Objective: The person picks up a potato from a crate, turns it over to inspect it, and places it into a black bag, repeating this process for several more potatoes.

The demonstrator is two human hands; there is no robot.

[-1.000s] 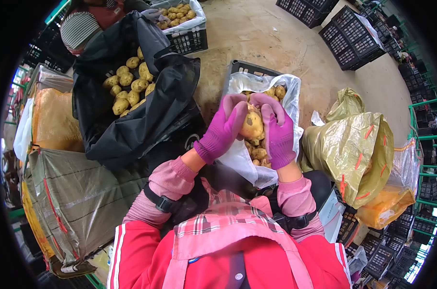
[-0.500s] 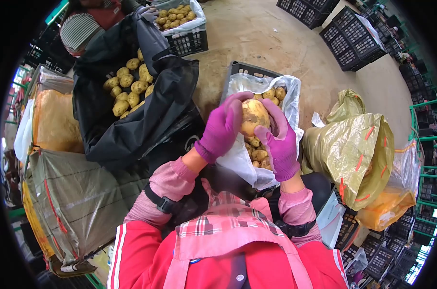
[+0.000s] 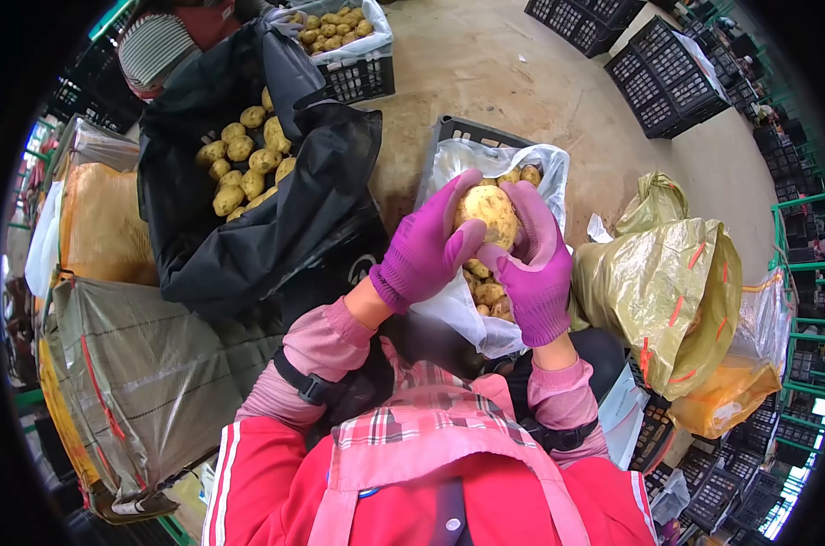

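both grips, left hand (image 3: 426, 247) and right hand (image 3: 537, 266), clamped around one potato (image 3: 488, 209).

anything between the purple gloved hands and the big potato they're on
Nothing visible does. The purple-gloved left hand and purple-gloved right hand both clasp the large yellow-brown potato directly, above the white-plastic-lined black crate of potatoes.

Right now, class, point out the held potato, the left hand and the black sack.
held potato (image 3: 488, 211), head view, upper skin.
left hand (image 3: 426, 246), head view, glove back.
black sack (image 3: 249, 246), head view, front fold.
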